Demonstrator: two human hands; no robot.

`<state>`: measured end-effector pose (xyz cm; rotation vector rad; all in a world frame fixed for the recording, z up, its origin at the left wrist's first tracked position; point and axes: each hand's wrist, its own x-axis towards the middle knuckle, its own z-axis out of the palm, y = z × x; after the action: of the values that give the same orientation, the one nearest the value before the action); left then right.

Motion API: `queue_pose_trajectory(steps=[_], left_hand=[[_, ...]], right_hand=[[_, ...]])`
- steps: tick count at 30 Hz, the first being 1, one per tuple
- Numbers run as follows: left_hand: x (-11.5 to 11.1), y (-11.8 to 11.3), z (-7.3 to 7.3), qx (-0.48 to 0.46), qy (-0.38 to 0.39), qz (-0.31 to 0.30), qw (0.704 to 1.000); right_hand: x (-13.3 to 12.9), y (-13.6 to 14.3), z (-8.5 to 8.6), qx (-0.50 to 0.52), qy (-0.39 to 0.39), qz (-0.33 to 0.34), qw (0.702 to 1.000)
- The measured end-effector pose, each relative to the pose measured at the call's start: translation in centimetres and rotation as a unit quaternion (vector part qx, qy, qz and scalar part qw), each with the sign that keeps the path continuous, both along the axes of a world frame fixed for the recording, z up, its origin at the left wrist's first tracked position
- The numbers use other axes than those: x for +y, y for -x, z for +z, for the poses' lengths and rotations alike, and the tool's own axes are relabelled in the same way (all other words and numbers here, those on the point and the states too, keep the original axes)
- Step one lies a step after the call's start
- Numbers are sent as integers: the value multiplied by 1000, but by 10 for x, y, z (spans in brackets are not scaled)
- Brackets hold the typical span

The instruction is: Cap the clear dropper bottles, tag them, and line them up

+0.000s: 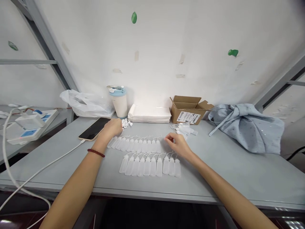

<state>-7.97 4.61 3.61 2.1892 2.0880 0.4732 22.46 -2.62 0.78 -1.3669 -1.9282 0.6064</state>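
Observation:
Two rows of small translucent white bottles with thin strings lie on the grey table (pixel 202 178): a back row (pixel 137 145) and a front row (pixel 147 167). My left hand (pixel 113 128) is at the left end of the back row, beside a small pile of white round caps (pixel 125 123); its fingertips are hidden, so what it holds cannot be made out. To the right of the back row is my right hand (pixel 177 143), fingers curled and thumb near the index finger, with nothing clearly visible between them. A loose heap of similar pieces (pixel 186 129) lies just behind it.
A phone (pixel 95 128) with a white cable lies left of my left hand. Along the wall stand a plastic bag (pixel 88 103), a cup (pixel 119 103), stacked white sheets (pixel 150 114), an open cardboard box (pixel 189 111) and a bundled grey-blue cloth (pixel 250 127).

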Motion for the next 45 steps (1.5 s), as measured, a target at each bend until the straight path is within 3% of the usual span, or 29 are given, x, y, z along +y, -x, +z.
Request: queue_pose_trajectory(steps=[6, 14, 21, 33, 36, 40, 45], left_hand=[[-2, -11, 0, 95, 40, 38, 994], [-12, -17, 15, 109, 34, 57, 992], [-21, -33, 24, 38, -35, 74, 996], [-28, -61, 19, -127, -87, -13, 988], [-31, -68, 19, -235, -63, -64, 968], [-41, -79, 19, -368, 24, -129, 921], [-54, -92, 17, -473, 127, -150, 859]], right_hand=[[-1, 3, -2, -24, 23, 44, 998], [-3, 13, -1, -52, 34, 63, 996], [-4, 18, 2, -95, 46, 40, 994], [-1, 19, 0, -137, 60, -12, 989], [1, 15, -3, -113, 58, -10, 992], [1, 10, -4, -49, 39, -20, 998], [-2, 6, 3, 16, -35, -25, 999]])
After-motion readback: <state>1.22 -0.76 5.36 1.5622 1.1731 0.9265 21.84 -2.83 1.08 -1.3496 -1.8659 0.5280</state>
